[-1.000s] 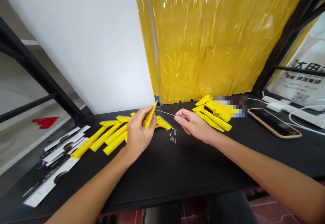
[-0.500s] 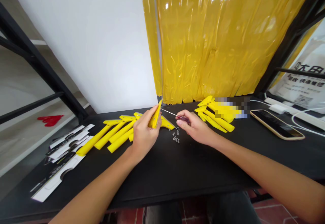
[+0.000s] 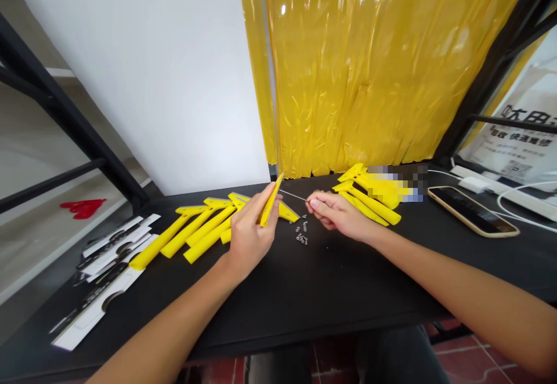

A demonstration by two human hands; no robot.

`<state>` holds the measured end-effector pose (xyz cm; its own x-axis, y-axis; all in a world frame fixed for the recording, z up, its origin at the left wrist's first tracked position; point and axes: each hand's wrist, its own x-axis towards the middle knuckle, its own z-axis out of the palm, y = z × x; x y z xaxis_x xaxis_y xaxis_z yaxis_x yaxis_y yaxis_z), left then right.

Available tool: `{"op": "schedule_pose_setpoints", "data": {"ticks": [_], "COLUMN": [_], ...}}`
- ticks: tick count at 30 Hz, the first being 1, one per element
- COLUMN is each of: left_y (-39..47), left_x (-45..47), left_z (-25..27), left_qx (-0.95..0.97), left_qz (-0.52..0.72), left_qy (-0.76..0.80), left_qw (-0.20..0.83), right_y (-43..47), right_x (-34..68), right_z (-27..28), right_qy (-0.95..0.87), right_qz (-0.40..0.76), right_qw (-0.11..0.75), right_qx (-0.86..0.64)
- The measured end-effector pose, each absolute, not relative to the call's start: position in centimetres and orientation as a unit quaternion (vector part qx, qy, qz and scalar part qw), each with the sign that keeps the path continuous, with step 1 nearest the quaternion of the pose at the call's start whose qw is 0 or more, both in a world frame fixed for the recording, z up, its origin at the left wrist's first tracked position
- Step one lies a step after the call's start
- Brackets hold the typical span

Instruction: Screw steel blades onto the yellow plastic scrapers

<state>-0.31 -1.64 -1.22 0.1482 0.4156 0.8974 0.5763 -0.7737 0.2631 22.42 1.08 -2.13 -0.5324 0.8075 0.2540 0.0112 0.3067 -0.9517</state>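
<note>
My left hand point(image 3: 250, 230) is closed around a yellow scraper point(image 3: 270, 203), tilted up so its narrow edge faces me. In my right hand point(image 3: 337, 214) is a screwdriver, its handle covered by my fingers. Its thin metal shaft point(image 3: 294, 195) points left, the tip reaching the far side of the held scraper; whether it sits in a screw is hidden. Small loose screws and nuts point(image 3: 301, 238) lie on the black table between my hands. Several yellow scrapers point(image 3: 209, 230) rest in an overlapping row beyond my left wrist.
More yellow scraper parts point(image 3: 369, 205) lie behind my right hand, partly blurred out. A phone point(image 3: 472, 211) and white cables with a power strip point(image 3: 507, 195) are at right. White-and-black cardboard sleeves point(image 3: 93, 308) lie at left, near red pieces point(image 3: 82, 208) on a shelf.
My right hand has rolled over and its fingers now cover the screwdriver handle. The scraper in my left hand has tipped slightly, showing more of its edge.
</note>
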Motion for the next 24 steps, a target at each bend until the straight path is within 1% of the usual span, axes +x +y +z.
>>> {"op": "schedule_pose_setpoints", "data": {"ticks": [3,6,10,14,17,19,22,24], "left_y": [-1.6,-1.6,-1.8,-1.6,-0.9,-0.2,0.8,1.4], "left_x": [-0.4,-0.5,-0.5,-0.6,-1.1,-1.9,-3.6,-4.9], "left_z": [-1.1,-1.0,-1.0,-1.2,-1.0,-0.4,1.0,1.9], "left_qx": [-0.752,-0.754,-0.761,-0.767,-0.784,-0.804,-0.771,-0.738], "left_qz": [-0.568,-0.569,-0.562,-0.551,-0.52,-0.476,-0.435,-0.383], "left_qy": [-0.329,-0.325,-0.32,-0.321,-0.33,-0.348,-0.45,-0.537], "left_qw": [0.055,0.049,0.049,0.073,0.079,0.081,0.122,0.143], "right_y": [0.7,0.4,0.3,0.5,0.8,1.0,1.6,2.4], "right_x": [22.3,22.2,22.2,22.4,22.4,22.6,23.2,24.2], "right_z": [-1.8,-1.5,-1.3,-1.5,-1.5,-1.4,-0.9,-0.5], "right_qy": [-0.644,-0.591,-0.536,-0.506,-0.528,-0.572,-0.632,-0.657], "right_qz": [0.615,0.68,0.745,0.783,0.771,0.734,0.663,0.596], "right_qw": [0.376,0.363,0.339,0.302,0.288,0.292,0.315,0.352], "right_qx": [-0.256,-0.238,-0.206,-0.198,-0.211,-0.223,-0.249,-0.297]}}
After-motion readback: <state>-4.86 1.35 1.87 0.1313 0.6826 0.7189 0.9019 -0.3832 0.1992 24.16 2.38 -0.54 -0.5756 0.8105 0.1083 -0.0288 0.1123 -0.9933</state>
